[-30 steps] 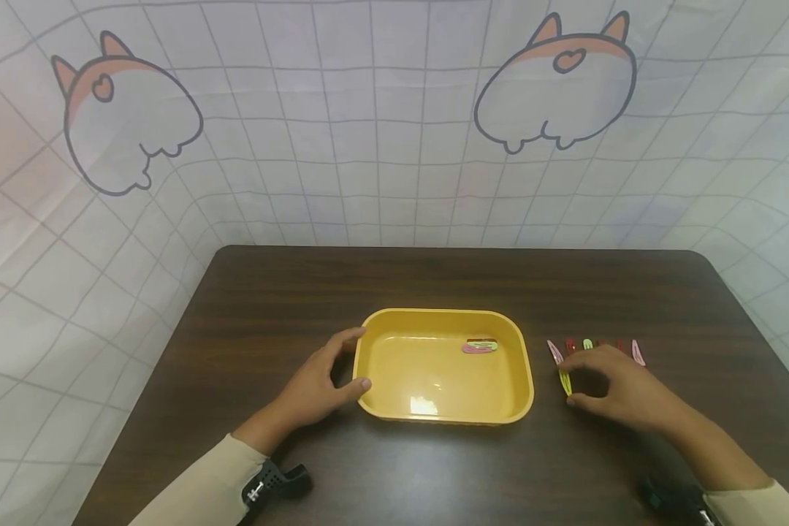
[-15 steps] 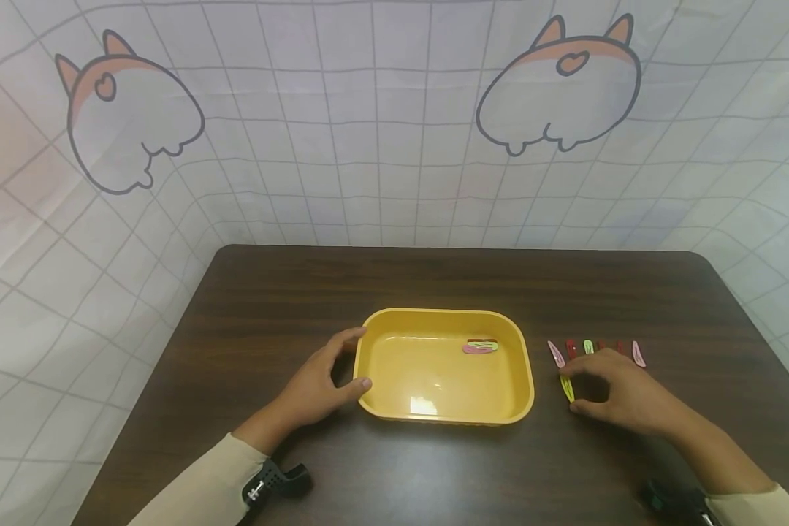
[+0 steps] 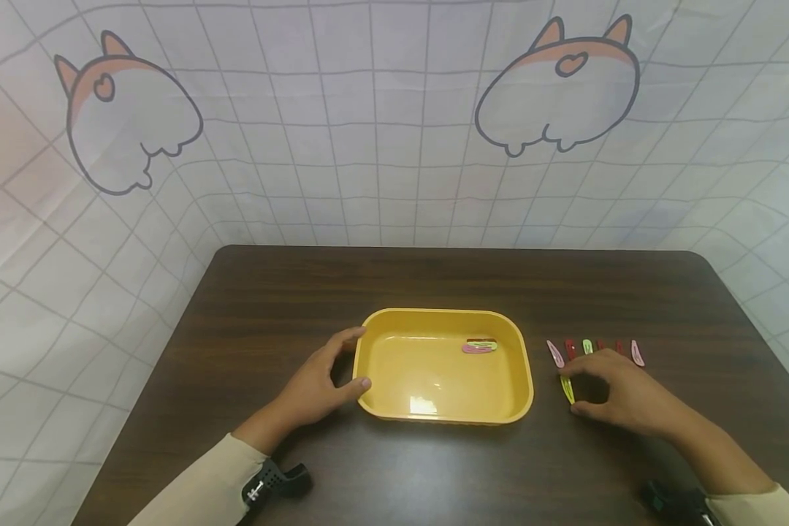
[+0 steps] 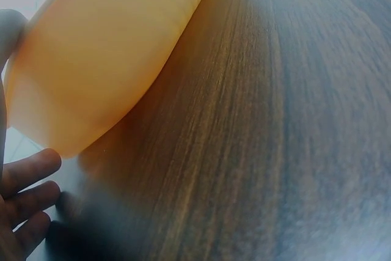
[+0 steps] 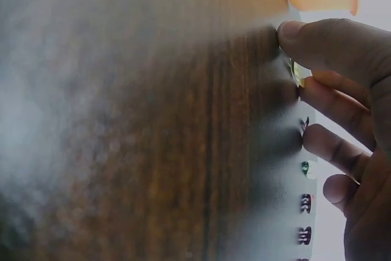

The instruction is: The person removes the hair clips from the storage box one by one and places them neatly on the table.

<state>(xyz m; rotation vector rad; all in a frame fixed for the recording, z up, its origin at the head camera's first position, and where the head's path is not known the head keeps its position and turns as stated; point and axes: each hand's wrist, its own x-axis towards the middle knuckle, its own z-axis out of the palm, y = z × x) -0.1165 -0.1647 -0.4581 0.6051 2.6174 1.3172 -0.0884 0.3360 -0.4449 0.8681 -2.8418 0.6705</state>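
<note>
In the head view my left hand (image 3: 318,383) holds the left end of a yellow plastic tray (image 3: 443,314), thumb over the rim and index finger at the back left corner. Its other fingers (image 4: 33,169) are loose beside the tray wall (image 4: 110,59) in the left wrist view. My right hand (image 3: 621,387) pinches a yellow snap hair clip (image 3: 568,389) lengthwise between thumb and index finger, at table level. Just beyond lies a pink hair clip (image 3: 555,353). The other right fingers (image 5: 333,148) touch or hover near the table.
Behind my right hand runs a row of clips, including a red clip (image 3: 570,349), a green clip (image 3: 587,346) and a pink clip (image 3: 638,353); my hand partly covers some. Inside the tray, red, green and pink clips (image 3: 478,348) lie together. A patterned cloth (image 3: 394,146) surrounds the dark table (image 3: 394,281).
My right hand has drawn the yellow clip slightly toward me, widening its offset from the pink clip beyond. The left hand and tray stay where they were.
</note>
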